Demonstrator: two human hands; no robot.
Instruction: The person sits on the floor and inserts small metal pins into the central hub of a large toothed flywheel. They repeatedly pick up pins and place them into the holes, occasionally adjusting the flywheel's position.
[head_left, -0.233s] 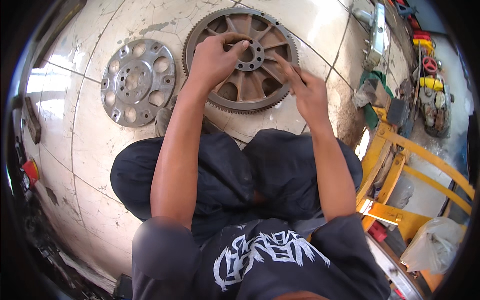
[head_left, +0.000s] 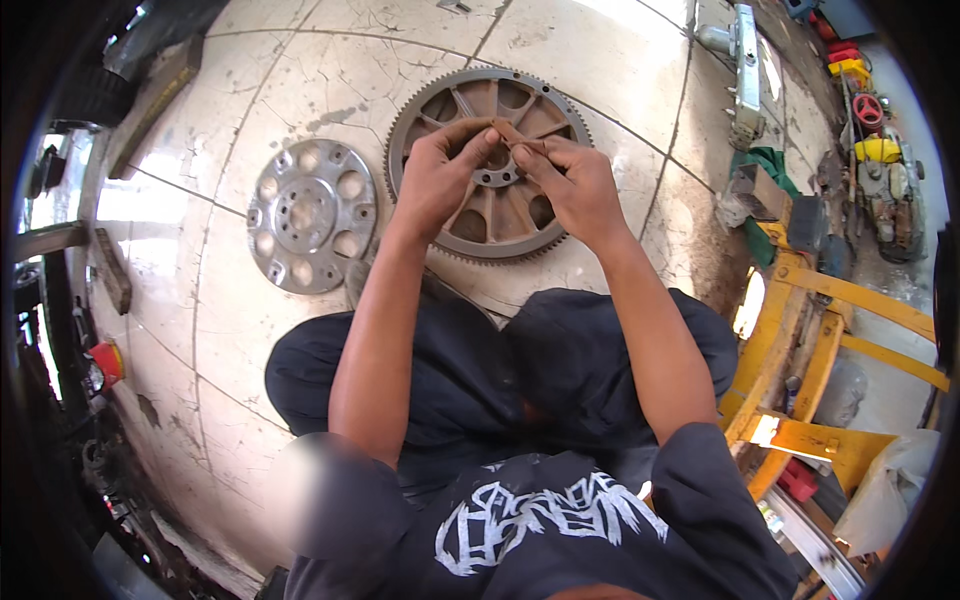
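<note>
A large toothed flywheel (head_left: pixel 484 232) with rusty brown spokes and a ring of bolt holes round its centre lies on the tiled floor in front of me. Over its middle, my left hand (head_left: pixel 445 175) is closed, thumb and fingertips brought together. My right hand (head_left: pixel 575 185) meets it there, fingers pinched close to the left fingertips. Whatever they hold, if anything, is too small to make out. To the left of the flywheel a thinner silvery drive plate (head_left: pixel 270 215) with round holes lies flat, apart from it.
A yellow metal frame (head_left: pixel 860 295) stands at my right, with a pale plastic bag (head_left: pixel 885 495) by it. A green cloth (head_left: pixel 765 165) and a long metal part (head_left: pixel 745 75) lie farther off. Wooden pieces (head_left: pixel 113 270) and a red container (head_left: pixel 105 365) are on the left.
My right hand has moved left from the flywheel's right side to meet my left hand over the centre, its fingers now pinched. The whole view has shifted, with the floor parts appearing lower.
</note>
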